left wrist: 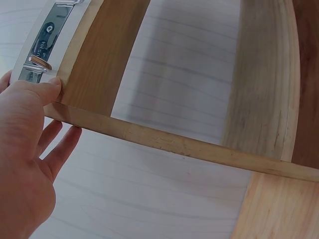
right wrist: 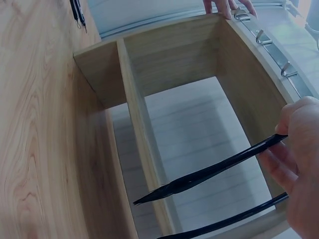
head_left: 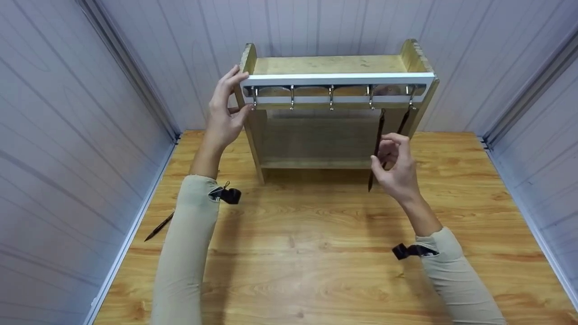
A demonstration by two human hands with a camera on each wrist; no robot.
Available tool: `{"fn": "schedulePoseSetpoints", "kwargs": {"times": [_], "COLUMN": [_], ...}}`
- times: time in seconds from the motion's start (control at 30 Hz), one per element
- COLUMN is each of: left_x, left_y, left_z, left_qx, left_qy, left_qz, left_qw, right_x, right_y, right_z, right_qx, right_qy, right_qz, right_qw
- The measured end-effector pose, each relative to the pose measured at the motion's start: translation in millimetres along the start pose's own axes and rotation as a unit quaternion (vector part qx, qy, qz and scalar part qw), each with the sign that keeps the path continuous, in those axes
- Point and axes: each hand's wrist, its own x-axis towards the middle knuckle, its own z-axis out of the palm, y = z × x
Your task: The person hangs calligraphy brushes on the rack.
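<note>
A small wooden shelf unit (head_left: pixel 325 65) stands against the back wall, with a white hook rail (head_left: pixel 311 80) along its front top. My left hand (head_left: pixel 226 106) grips the unit's upper left corner, thumb at the rail's end and fingers on the outer side. Between thumb and fingers, my right hand (head_left: pixel 398 169) pinches a dark calligraphy brush (right wrist: pixel 214 172), its tip pointing down. The upper end of this brush is just below the rail, near the second hook from the right. Another dark brush (head_left: pixel 404 121) hangs at the rightmost hook, partly hidden behind my right hand.
On the wooden floor (head_left: pixel 293 243) at the left lies another dark brush (head_left: pixel 159 226), partly covered by my left sleeve. In the right wrist view, dark brushes (right wrist: pixel 77 12) with end loops lie there. Panelled walls (head_left: pixel 54 113) close in the left, right and back.
</note>
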Motion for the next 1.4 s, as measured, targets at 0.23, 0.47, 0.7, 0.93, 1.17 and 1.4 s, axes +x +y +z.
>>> {"fn": "schedulePoseSetpoints", "kwargs": {"times": [0.23, 0.47, 0.7, 0.93, 1.17, 1.4], "left_x": [-0.3, -0.6, -0.7, -0.6, -1.1, -0.4], "left_y": [0.6, 0.4, 1.3, 2.1, 3.9, 4.2], "left_z": [-0.9, -1.4, -1.7, -1.7, -1.3, -1.0], "left_qx": [0.000, 0.007, 0.016, 0.018, 0.017, 0.012], "left_qy": [-0.001, -0.004, -0.008, -0.009, -0.008, -0.008], "left_qz": [0.002, 0.001, 0.004, 0.009, 0.008, 0.010], "left_qw": [1.0000, 1.0000, 0.9998, 0.9998, 0.9998, 0.9998], "right_x": [0.0, -2.1, -5.8, -6.9, -5.7, -4.5], "right_y": [-2.6, -1.8, 2.4, 1.7, 0.2, -0.3], "right_z": [5.6, 8.7, 9.3, 7.2, 5.7, 5.2], "right_qx": [0.013, 0.021, 0.016, 0.002, 0.006, -0.003], "right_qy": [-0.009, -0.013, -0.007, -0.005, 0.013, 0.039], "right_qz": [0.004, 0.019, 0.032, 0.058, 0.058, 0.043], "right_qw": [0.9999, 0.9995, 0.9993, 0.9983, 0.9982, 0.9983]}}
